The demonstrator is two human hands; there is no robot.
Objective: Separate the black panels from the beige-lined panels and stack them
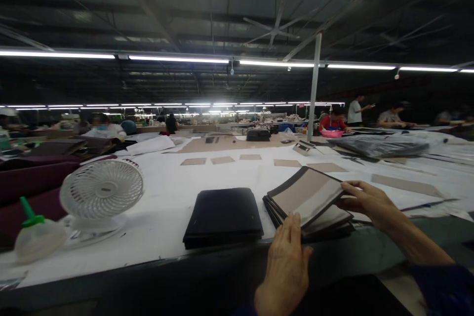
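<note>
My right hand [365, 202] pinches the right corner of a beige panel with a dark border [305, 190], its far side lifted and tilted. This panel is the top one on a stack of similar dark-edged pieces [329, 224] at the table's front edge. My left hand [287, 261] rests its outstretched fingers against the panel's near edge, the thumb apart. Just left of it lies a neat pile of flat black pieces [225, 215]. The undersides of the stacked pieces are mostly hidden.
A white fan [101, 190] and a bottle with a green nozzle [39, 237] stand at the left on the white-covered table [159, 217]. Several flat beige pieces [287, 163] lie farther back. Plastic-wrapped material [385, 143] is at the right, near a post [314, 89]. People work beyond.
</note>
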